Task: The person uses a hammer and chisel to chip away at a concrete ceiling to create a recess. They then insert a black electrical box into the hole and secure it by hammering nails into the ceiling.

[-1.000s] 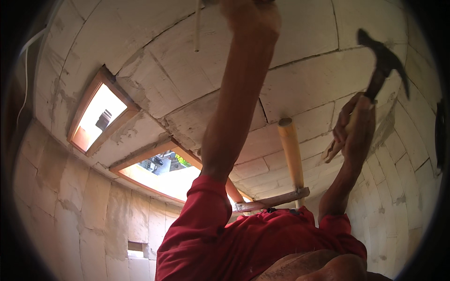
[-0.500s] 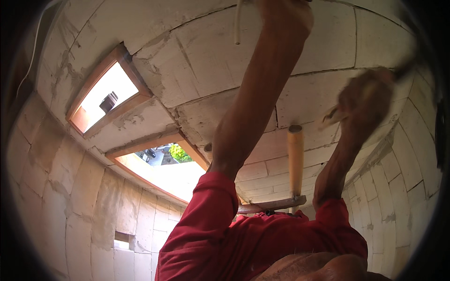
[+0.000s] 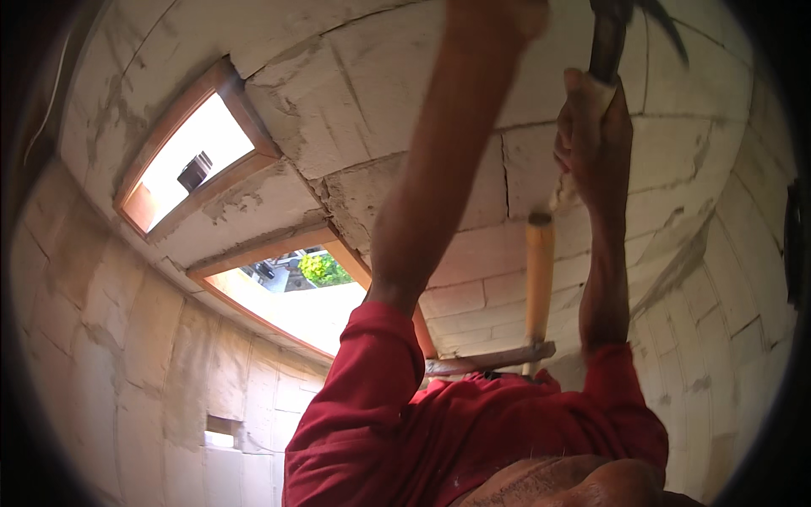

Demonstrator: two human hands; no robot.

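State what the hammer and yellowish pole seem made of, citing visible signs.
Hammer head: dark, dull, probably metal, from its thin curved claw. Handle end: perhaps wood, by its pale colour, but blurred. Pole: smooth-looking, possibly bamboo, given its yellowish, round form.

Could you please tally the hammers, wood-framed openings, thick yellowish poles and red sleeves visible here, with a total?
Hammer: 1, gripped in the right hand and partly cut off by the upper edge
Wood-framed openings: 2, the upper opening and the lower opening
Thick yellowish pole: 1
Red sleeves: 2, left sleeve and right sleeve
Total: 6
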